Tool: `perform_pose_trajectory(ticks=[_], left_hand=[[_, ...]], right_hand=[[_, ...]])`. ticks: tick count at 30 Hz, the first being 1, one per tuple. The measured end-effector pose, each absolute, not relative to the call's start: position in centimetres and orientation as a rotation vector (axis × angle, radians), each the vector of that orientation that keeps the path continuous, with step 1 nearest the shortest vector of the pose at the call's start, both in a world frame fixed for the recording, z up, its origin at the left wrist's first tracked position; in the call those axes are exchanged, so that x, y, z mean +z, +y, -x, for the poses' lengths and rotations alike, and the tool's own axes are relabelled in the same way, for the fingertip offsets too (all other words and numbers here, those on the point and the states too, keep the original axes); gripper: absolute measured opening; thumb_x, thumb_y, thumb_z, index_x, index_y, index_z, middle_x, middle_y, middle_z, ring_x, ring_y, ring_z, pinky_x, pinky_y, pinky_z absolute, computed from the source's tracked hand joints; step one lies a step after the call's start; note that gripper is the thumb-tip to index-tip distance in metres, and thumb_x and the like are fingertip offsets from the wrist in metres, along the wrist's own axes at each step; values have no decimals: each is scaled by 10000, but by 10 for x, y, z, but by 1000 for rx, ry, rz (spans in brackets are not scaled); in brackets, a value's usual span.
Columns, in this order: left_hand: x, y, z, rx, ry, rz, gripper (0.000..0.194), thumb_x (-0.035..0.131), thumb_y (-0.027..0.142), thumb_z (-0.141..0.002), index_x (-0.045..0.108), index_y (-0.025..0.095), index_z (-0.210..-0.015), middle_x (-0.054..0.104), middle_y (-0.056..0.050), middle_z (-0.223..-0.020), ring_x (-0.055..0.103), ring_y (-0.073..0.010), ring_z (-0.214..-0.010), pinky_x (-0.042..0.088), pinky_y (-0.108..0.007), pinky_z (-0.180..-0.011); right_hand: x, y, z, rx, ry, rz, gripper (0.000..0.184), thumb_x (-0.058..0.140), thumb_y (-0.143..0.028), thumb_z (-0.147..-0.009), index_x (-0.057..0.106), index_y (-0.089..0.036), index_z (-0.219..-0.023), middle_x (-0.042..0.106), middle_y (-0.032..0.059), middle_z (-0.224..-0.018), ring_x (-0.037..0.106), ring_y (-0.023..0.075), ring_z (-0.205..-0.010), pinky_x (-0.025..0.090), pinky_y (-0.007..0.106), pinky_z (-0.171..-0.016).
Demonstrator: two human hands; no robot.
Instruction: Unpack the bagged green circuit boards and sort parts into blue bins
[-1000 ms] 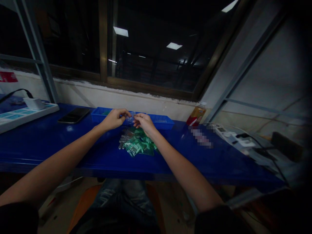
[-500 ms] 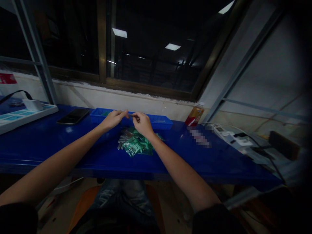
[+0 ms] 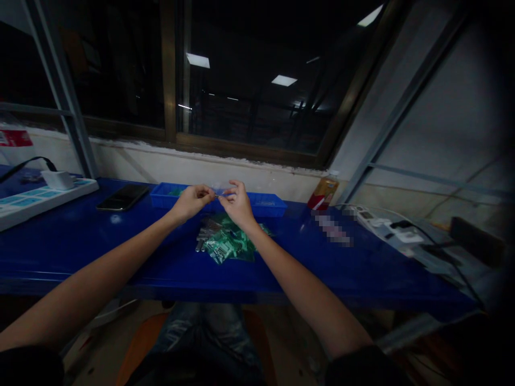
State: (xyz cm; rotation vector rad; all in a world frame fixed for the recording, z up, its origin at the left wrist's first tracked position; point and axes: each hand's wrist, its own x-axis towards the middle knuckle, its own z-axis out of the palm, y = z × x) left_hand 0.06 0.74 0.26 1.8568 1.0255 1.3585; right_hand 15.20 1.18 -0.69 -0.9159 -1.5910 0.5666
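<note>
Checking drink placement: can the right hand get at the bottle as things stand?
Probably yes: only the low blue tray lies between the right hand and the bottle, though the fingertips seem busy with something small.

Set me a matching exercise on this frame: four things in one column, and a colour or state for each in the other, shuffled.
Things
1. phone
2. packets
3. bottle
4. left-hand power strip

Colour or state
A. amber and red, standing upright by the wall
B. white, with an adapter plugged in
C. see-through green, lying in a heap
D. dark-faced, lying flat on the blue table

Right pairs: 1-D, 2-C, 3-A, 4-B
</note>
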Motion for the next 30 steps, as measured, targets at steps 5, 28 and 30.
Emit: perform_pose_trajectory(ticks=[5, 28, 30], left_hand=[[2, 9, 1, 1328, 1036, -2042, 260, 560, 372, -707, 597, 125, -778, 632, -44, -734, 567, -145, -673, 446, -257, -634], [12, -2, 8, 1543, 1062, -2583, 163, 453, 132, -731, 615, 153, -717, 588, -42, -789, 545, -146, -745, 422, -265, -690], [12, -1, 8, 1510, 1096, -2580, 179, 448, 133, -732, 625, 153, -723, 586, -45, -797, 544, -150, -750, 422, -271, -699]], right_hand=[[-2, 9, -151, 858, -1537, 838, 457, 566, -183, -655, 366, -221, -1064, 478, -96, -666, 518, 56, -487, 446, 189, -501], [15, -2, -156, 1506, -1394, 840, 320, 401, -394, -867, 570, -143, -763, 602, 19, -575, 556, 91, -470, 385, 175, -427], [10, 1, -155, 1303, -1496, 885, 184, 496, -316, -822, 572, -157, -770, 598, -1, -600, 546, 81, -474, 377, 170, -438]])
